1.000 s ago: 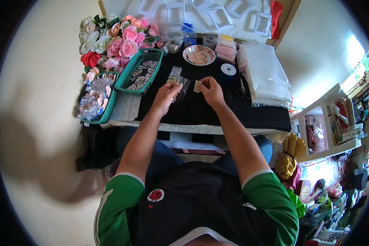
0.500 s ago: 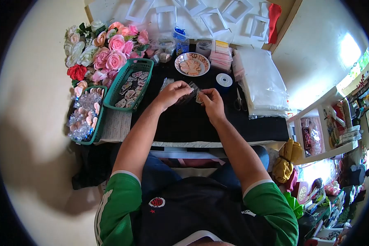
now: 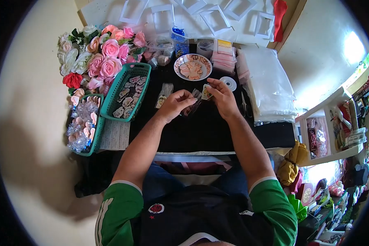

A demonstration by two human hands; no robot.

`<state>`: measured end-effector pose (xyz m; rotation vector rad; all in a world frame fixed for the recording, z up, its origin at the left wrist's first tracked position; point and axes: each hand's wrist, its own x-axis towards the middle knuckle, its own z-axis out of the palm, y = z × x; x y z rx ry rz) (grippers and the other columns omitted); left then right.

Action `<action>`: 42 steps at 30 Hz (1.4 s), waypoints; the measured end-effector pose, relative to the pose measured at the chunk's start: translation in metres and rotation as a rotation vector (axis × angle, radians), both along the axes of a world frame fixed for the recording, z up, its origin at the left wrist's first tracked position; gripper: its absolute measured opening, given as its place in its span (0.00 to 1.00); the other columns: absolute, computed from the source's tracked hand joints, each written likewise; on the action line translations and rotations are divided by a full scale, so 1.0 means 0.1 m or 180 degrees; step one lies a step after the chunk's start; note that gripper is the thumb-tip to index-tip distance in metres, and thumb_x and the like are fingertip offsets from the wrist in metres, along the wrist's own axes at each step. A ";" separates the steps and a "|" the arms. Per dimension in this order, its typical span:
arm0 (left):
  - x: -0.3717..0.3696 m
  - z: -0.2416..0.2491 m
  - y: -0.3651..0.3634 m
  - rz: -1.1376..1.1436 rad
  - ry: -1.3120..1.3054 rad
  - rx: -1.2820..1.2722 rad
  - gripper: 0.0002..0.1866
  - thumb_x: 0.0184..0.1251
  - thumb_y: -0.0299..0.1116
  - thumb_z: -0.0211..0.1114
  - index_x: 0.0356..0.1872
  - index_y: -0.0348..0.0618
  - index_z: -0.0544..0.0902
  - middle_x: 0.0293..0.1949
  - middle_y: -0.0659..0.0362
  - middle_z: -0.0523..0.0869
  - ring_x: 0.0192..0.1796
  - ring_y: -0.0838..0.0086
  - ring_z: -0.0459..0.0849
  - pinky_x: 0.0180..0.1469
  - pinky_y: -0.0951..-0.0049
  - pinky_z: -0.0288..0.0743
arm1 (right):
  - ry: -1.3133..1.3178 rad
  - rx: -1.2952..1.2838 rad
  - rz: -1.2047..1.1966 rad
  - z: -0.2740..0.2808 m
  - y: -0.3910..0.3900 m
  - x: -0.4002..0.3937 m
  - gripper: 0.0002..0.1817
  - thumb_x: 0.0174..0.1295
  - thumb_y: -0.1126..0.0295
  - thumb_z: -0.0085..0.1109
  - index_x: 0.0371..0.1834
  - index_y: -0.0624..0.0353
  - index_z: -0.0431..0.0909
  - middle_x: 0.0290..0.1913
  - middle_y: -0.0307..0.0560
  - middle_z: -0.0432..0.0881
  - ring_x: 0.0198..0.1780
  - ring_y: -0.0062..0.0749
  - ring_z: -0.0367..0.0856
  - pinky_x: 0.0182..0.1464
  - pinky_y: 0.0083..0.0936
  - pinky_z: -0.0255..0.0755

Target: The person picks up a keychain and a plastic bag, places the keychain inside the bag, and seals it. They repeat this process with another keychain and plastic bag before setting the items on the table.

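Note:
Over the black tabletop (image 3: 172, 141), my left hand (image 3: 175, 105) pinches a small clear plastic bag (image 3: 194, 105) at its edge. My right hand (image 3: 222, 98) is closed on a small flat cut-out (image 3: 206, 92) with a pale edge and yellow-green print, held up just right of the bag. A clear packet (image 3: 165, 95) with a similar piece in its lower end lies left of my left hand. Behind my hands stands a patterned bowl (image 3: 176, 69) of peach-coloured flat pieces. A white spool (image 3: 228, 83) sits behind my right hand, partly covered by it.
A green basket (image 3: 104, 108) of printed cut-outs stands left, beside another green basket (image 3: 95, 141) of wrapped pieces. Artificial roses (image 3: 106, 61) are behind them. Scissors (image 3: 244, 105) and stacked clear plastic sheets (image 3: 268, 86) lie right. White frames (image 3: 215, 22) line the back.
My right hand has moved right and slightly up with the cut-out, away from the bag. The view has shifted a little, and the packet at left shows more fully.

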<state>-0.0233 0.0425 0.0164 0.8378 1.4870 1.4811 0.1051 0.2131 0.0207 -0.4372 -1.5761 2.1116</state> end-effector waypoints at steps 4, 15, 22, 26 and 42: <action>-0.01 -0.05 0.01 0.0043 0.0276 0.0016 0.08 0.68 0.37 0.66 0.38 0.44 0.81 0.30 0.66 0.81 0.32 0.83 0.79 0.39 0.79 0.72 | -0.0047 0.0293 0.0021 -0.02 0.04 0.03 0.16 0.68 0.72 0.60 0.57 0.62 0.75 0.47 0.46 0.79 0.50 0.28 0.79 0.54 0.25 0.73; 0.05 -0.07 0.02 0.0103 0.0788 -0.0126 0.12 0.67 0.39 0.69 0.40 0.41 0.86 0.28 0.65 0.84 0.30 0.85 0.79 0.34 0.81 0.72 | 0.0351 -0.0172 -0.0022 -0.03 0.10 0.12 0.11 0.67 0.73 0.60 0.51 0.62 0.77 0.44 0.42 0.80 0.48 0.24 0.79 0.55 0.22 0.72; 0.06 -0.06 0.02 -0.0002 0.1242 -0.0149 0.14 0.68 0.40 0.67 0.43 0.39 0.87 0.31 0.62 0.87 0.33 0.82 0.82 0.37 0.81 0.74 | 0.0198 0.0029 -0.0084 -0.01 0.09 0.12 0.11 0.67 0.72 0.61 0.50 0.61 0.78 0.44 0.42 0.81 0.47 0.24 0.79 0.55 0.23 0.72; 0.07 -0.04 0.01 -0.0064 0.1190 -0.0166 0.15 0.69 0.41 0.66 0.46 0.39 0.87 0.34 0.60 0.89 0.34 0.81 0.83 0.40 0.81 0.75 | 0.0196 0.0053 -0.0149 -0.07 0.12 0.09 0.11 0.67 0.71 0.61 0.50 0.61 0.78 0.44 0.43 0.81 0.48 0.25 0.80 0.55 0.24 0.72; 0.05 -0.09 0.05 0.0002 0.1235 -0.0245 0.15 0.66 0.41 0.70 0.44 0.40 0.86 0.35 0.62 0.87 0.39 0.80 0.82 0.43 0.78 0.74 | -0.0183 0.0408 0.0120 -0.01 0.01 0.10 0.08 0.66 0.75 0.61 0.46 0.62 0.78 0.44 0.41 0.81 0.47 0.21 0.79 0.55 0.20 0.72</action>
